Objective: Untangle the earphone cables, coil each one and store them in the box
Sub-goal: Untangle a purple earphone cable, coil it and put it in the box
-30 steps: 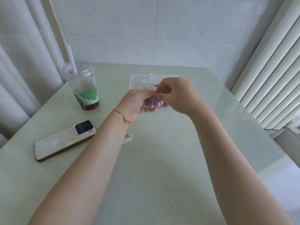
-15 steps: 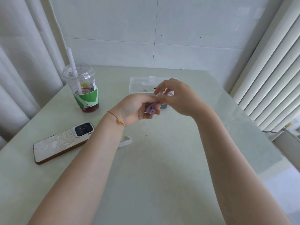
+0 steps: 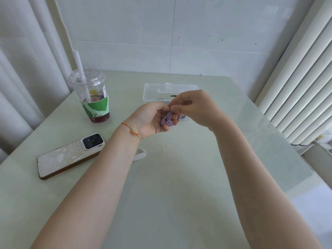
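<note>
A purple earphone cable (image 3: 168,120), bunched into a small coil with its earbuds showing, lies in my left hand (image 3: 152,119), whose fingers curl round it. My right hand (image 3: 194,106) pinches the top of the coil from the right, fingertips meeting my left fingertips. Both hands hover above the table just in front of the clear plastic box (image 3: 156,90). The box is open and holds something dark, partly hidden behind my right hand.
A plastic cup (image 3: 91,97) with a green sleeve, red drink and straw stands at the back left. A phone (image 3: 70,155) in a white case lies face down on the left. A small white object (image 3: 140,153) peeks out under my left forearm. Blinds line the right side.
The purple coil has turned a little in my left hand, earbuds now facing me. My right fingers have shifted to pinch its top. Both hands stay in front of the box.
</note>
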The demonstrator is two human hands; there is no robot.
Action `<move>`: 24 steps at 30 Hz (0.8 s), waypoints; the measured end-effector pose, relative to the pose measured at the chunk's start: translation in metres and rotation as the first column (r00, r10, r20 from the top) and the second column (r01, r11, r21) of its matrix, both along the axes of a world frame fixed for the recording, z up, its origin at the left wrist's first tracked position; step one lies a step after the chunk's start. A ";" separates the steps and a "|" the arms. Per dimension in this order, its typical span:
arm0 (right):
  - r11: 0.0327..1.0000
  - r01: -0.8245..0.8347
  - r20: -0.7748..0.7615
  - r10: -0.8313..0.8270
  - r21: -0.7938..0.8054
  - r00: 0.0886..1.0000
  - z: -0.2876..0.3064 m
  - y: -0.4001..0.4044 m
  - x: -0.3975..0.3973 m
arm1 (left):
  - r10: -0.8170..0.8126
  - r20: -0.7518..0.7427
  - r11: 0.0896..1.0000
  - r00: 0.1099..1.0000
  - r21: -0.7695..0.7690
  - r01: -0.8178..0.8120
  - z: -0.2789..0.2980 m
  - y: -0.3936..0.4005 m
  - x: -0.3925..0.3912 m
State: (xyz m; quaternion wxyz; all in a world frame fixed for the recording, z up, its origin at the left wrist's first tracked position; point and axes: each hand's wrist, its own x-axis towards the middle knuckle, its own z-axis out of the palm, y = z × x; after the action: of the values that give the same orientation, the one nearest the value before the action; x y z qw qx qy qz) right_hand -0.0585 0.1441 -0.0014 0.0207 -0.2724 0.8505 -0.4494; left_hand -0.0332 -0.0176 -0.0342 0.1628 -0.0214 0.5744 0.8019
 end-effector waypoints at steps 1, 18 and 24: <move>1.000 0.010 -0.017 -0.010 0.002 1.000 0.000 -0.001 0.000 | 0.017 0.010 1.000 1.000 -0.002 -0.017 0.001 0.001 -0.001; 0.993 0.114 -0.136 -0.110 0.026 0.985 -0.011 -0.018 0.000 | 0.210 0.069 0.977 0.975 0.013 -0.211 -0.004 0.009 -0.003; 0.992 0.119 -0.163 -0.112 0.037 0.980 -0.008 -0.019 0.003 | 0.238 0.036 0.971 0.971 0.018 -0.239 -0.003 0.011 -0.002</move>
State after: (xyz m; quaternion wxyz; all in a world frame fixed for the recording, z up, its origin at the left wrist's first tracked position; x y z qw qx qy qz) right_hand -0.0556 0.1250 -0.0091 -0.0677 -0.2573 0.8740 -0.4066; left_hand -0.0351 -0.0062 -0.0370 0.0752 -0.1019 0.5559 0.8215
